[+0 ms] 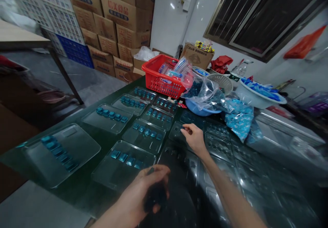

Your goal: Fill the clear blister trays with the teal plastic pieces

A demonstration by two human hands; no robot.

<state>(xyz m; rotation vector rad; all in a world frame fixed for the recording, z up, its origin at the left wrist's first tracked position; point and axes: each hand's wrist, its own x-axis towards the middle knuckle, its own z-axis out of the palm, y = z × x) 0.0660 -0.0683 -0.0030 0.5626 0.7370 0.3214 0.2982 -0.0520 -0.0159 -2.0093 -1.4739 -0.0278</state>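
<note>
My left hand (pixel 146 192) is low in the middle, its fingers curled round something dark that I cannot make out. Farther up the table, my right hand (pixel 194 137) pinches at its fingertips, with what may be a small dark piece between them. Those fingertips are over a clear plastic tray (pixel 174 134). Left of my hands lie several more clear trays, each with a row of small blue square pieces; the nearest tray (pixel 107 173) has its blue pieces (pixel 123 157) beside my left hand. More clear moulded trays (pixel 220 146) lie under and right of my right forearm.
A red basket (pixel 164 81) of clear plastic packaging stands at the table's far end. Beside it are a blue bowl (pixel 200 108) with a plastic bag, a bag of blue packets (pixel 238 117), and a white basin (pixel 256 96). Cardboard boxes (pixel 123 12) are stacked behind.
</note>
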